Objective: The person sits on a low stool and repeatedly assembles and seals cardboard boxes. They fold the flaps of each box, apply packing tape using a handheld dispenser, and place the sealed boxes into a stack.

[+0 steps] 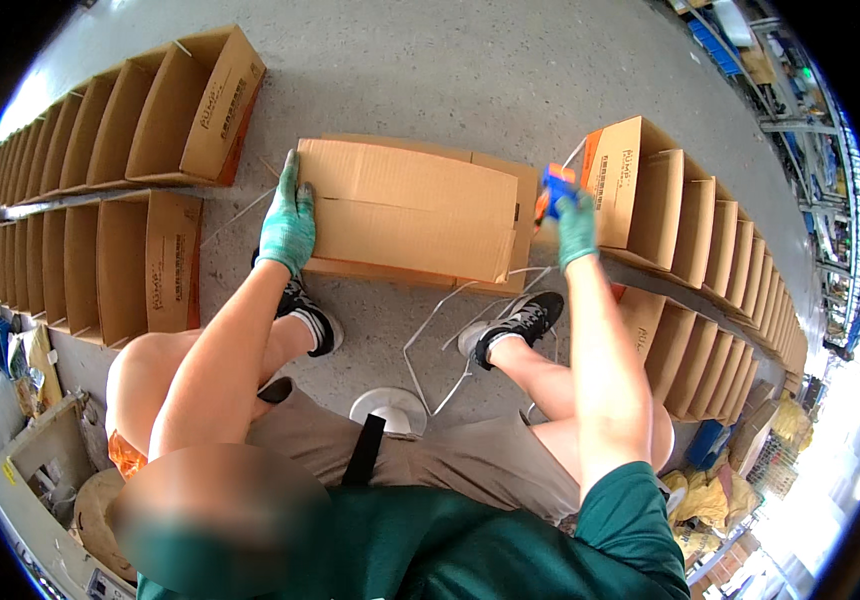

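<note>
1. Box flaps: left hand (288, 222), fingers spread flat, presses the cardboard box (412, 212) on the floor's left edge.
2. Right hand (575, 225) grips the tape dispenser (553, 190) at the box's right end; I'd pull straight along the seam.

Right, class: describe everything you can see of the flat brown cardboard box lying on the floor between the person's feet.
The flat brown cardboard box is plain corrugated card, lying on the grey concrete floor in front of the person's black-and-white shoes. Its flaps are folded shut, with a seam running across the top. The left hand, in a green glove, presses on its left edge. The right hand, also gloved green, holds a blue and orange tape dispenser at its right end. White plastic strapping trails on the floor near its front edge.
</note>
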`<control>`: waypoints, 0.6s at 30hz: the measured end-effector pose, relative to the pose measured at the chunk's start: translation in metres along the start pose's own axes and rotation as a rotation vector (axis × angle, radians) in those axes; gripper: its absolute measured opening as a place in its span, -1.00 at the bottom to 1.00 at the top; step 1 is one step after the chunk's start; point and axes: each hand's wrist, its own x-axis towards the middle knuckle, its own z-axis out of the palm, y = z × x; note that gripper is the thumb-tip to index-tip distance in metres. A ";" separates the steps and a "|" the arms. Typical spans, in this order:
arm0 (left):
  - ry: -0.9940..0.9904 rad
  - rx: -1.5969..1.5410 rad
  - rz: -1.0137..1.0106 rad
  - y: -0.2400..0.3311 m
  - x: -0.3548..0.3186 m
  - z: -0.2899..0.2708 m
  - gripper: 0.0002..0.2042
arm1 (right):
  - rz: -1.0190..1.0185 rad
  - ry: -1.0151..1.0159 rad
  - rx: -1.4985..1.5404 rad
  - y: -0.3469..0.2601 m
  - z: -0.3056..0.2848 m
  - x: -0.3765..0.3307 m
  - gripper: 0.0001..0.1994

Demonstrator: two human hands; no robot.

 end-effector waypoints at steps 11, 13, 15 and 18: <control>-0.009 -0.007 -0.003 0.005 0.001 0.000 -0.47 | -0.047 -0.862 -0.172 -0.216 0.092 -0.074 -0.38; -0.022 0.010 0.013 0.004 -0.001 -0.002 -0.47 | -0.094 -0.878 -0.244 -0.196 0.098 -0.071 -0.38; -0.006 0.061 0.004 -0.006 0.002 -0.006 -0.45 | -0.138 -0.853 -0.229 -0.181 0.095 -0.065 -0.32; 0.083 0.320 0.021 0.028 -0.006 -0.016 -0.43 | -0.137 -0.812 -0.360 -0.165 0.074 -0.053 -0.24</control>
